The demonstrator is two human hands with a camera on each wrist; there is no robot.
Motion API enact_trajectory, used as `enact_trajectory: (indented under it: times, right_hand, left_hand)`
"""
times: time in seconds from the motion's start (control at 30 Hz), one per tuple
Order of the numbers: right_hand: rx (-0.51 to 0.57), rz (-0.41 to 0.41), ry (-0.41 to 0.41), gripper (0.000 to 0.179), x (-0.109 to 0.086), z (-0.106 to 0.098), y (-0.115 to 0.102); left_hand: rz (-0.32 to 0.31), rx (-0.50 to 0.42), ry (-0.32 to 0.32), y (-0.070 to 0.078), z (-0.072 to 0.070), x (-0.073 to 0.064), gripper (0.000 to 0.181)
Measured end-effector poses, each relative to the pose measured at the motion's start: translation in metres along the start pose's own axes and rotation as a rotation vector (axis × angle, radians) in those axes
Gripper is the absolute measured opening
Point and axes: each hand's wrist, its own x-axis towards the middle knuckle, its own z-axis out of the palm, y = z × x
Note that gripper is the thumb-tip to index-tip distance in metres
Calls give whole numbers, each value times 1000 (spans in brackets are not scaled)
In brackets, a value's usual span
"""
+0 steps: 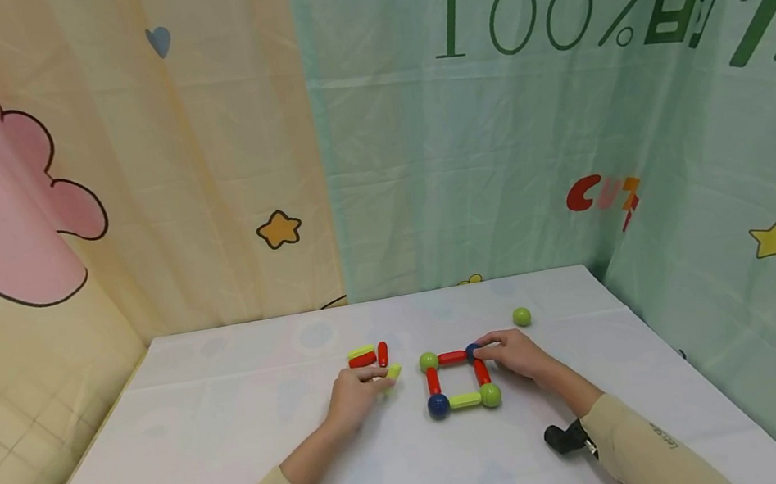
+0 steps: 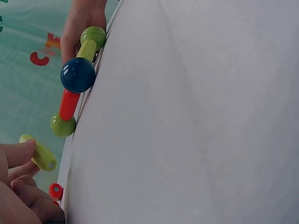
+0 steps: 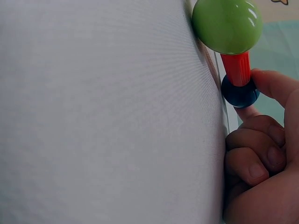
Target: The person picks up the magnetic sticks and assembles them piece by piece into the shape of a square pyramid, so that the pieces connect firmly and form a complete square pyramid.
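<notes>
A square frame of short rods and balls lies flat on the table. Its corners are a green ball (image 1: 429, 361) and a dark blue ball (image 1: 438, 406) on the left, with another green ball (image 1: 490, 395) near right. My right hand (image 1: 515, 354) pinches the far-right dark blue ball (image 3: 240, 91) between thumb and finger. Three sides are red rods (image 1: 433, 381); the near side is a yellow-green rod (image 1: 465, 401). Left of the frame, my left hand (image 1: 356, 399) pinches a loose yellow-green rod (image 2: 41, 154) between thumb and fingers, one end sticking out.
Beyond my left hand lie loose rods: a red rod (image 1: 383, 353), another red rod (image 1: 363, 359) and a yellow-green one (image 1: 361, 351). A single green ball (image 1: 521, 317) sits at the back right. Printed curtains (image 1: 419, 146) hang behind the white table (image 1: 235, 429).
</notes>
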Motion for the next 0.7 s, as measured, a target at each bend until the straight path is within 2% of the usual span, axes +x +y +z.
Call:
enact_trajectory:
  times: [0.3, 0.43, 0.7]
  right_hand:
    - [-16, -7, 8, 37, 0, 1, 1]
    - [-12, 3, 11, 36, 1, 1, 2]
    - [-15, -3, 6, 36, 2, 1, 2]
  left_hand:
    - [-3, -135, -98, 6, 8, -10, 29]
    - [0, -153, -143, 9, 12, -12, 31]
    - [-45, -216, -216, 12, 23, -18, 33]
